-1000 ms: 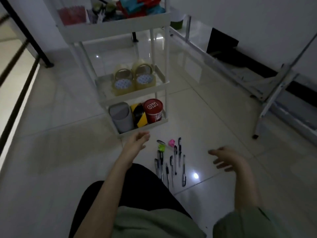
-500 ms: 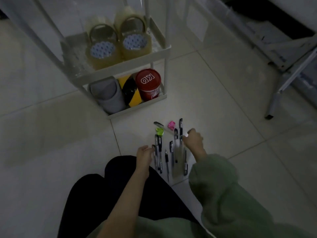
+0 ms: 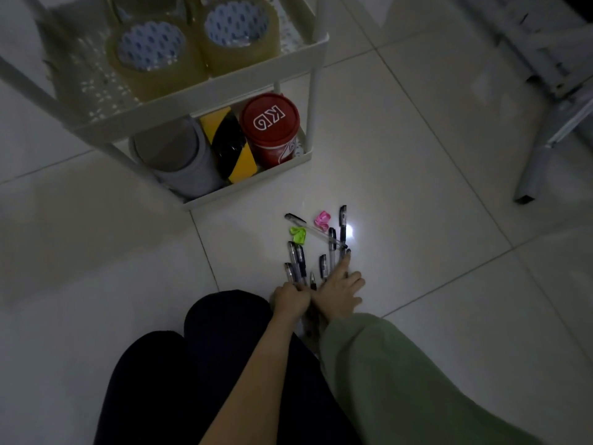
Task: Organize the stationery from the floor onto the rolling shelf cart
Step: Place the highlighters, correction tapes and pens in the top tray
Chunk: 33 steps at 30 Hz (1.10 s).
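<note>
Several dark pens [image 3: 298, 261] lie side by side on the tiled floor just in front of my knees. A clear pen [image 3: 316, 231] lies slantwise across their far ends, between a green clip [image 3: 298, 235] and a pink clip [image 3: 322, 220]. My left hand [image 3: 290, 298] is curled over the near ends of the left pens. My right hand [image 3: 338, 292], in a green sleeve, lies flat on the right pens with fingers spread and the forefinger stretched forward. The white rolling shelf cart [image 3: 244, 194] stands beyond them to the left.
The cart's bottom shelf holds a grey roll [image 3: 179, 162], yellow-black tape [image 3: 231, 142] and a red tin [image 3: 269, 123]. Two clear tape rolls [image 3: 150, 49] sit on the shelf above. A grey metal frame leg [image 3: 529, 175] stands at the right. A glare spot [image 3: 349, 232] shines beside the pens.
Both hands came down from the air onto the pens. My head has leaned lower and closer, so the cart's top shelf has left the view.
</note>
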Available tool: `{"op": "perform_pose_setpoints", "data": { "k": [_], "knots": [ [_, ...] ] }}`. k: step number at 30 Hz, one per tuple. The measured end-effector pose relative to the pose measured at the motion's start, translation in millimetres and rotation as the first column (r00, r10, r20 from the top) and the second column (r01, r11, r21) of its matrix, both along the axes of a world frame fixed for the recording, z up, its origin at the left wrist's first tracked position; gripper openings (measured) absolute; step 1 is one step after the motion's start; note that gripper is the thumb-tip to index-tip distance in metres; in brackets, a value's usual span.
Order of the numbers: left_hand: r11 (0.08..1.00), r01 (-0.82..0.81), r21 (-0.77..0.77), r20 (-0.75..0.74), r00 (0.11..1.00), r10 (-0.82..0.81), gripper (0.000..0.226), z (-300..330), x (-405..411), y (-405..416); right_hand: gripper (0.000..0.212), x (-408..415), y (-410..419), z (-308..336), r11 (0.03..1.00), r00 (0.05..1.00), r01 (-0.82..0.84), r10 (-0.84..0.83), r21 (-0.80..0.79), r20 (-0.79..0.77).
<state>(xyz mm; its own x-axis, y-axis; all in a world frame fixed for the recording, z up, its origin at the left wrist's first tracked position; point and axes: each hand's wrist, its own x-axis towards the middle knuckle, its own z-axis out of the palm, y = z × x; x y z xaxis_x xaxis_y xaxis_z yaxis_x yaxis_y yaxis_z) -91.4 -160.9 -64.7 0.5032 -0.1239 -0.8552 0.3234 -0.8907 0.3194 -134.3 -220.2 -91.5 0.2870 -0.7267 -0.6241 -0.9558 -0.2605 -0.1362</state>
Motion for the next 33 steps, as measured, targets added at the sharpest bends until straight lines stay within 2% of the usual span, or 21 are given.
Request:
{"op": "perform_pose_setpoints", "data": {
  "k": [4,7,10,13,16,20,22,25,27,28,29,31,33],
  "knots": [
    [1.000,0.008,-0.028,0.027,1.000,-0.007,0.038,3,2,-1,0.127,13,0,-3,1.000,1.000,0.023,-0.023,0.001,-0.003],
    [0.996,-0.088,-0.022,0.054,0.995,0.089,0.043,4,5,1,0.117,20,0,-3,0.996,0.994,0.087,-0.089,0.034,0.059],
    [0.983,-0.179,-0.049,0.035,0.983,0.181,0.048,6,7,3,0.104,24,-1,-5,0.994,0.993,0.102,-0.104,0.036,0.053],
    [0.969,-0.231,-0.083,0.013,0.972,0.233,0.049,7,7,6,0.070,24,-4,-10,0.992,0.990,0.123,-0.123,0.003,0.071],
    [0.957,-0.261,-0.125,-0.029,0.965,0.259,0.053,7,7,9,0.033,21,-7,-13,0.986,0.988,0.106,-0.091,-0.126,0.121],
    [0.945,-0.283,-0.163,-0.059,0.959,0.277,0.056,7,7,11,0.029,9,-19,-17,0.992,0.991,-0.052,0.066,-0.111,0.120],
    [0.943,-0.280,-0.179,-0.071,0.960,0.271,0.056,10,6,12,0.032,5,-30,-14,0.999,0.974,0.004,-0.015,0.047,0.224],
    [0.931,-0.321,-0.175,-0.155,0.943,0.295,0.054,7,5,9,0.029,2,-52,3,0.936,0.904,0.139,-0.253,0.323,0.345],
    [0.884,-0.426,-0.191,-0.256,0.891,0.374,0.033,8,4,8,0.009,-1,-62,17,0.865,0.820,0.195,-0.403,0.462,0.408],
    [0.846,-0.503,-0.178,-0.302,0.846,0.440,0.025,11,2,6,0.015,-3,-65,25,0.822,0.761,0.227,-0.485,0.522,0.431],
    [0.798,-0.585,-0.146,-0.332,0.789,0.517,0.025,11,-2,4,0.023,-5,-67,30,0.774,0.692,0.258,-0.565,0.578,0.448],
    [0.684,-0.726,-0.075,-0.429,0.642,0.635,0.033,11,-11,-2,0.025,-7,-68,42,0.689,0.553,0.294,-0.688,0.662,0.471],
    [0.598,-0.801,-0.031,-0.546,0.515,0.661,0.048,20,-23,-8,0.022,-5,-67,50,0.654,0.431,0.311,-0.743,0.689,0.511]
  ]
}}
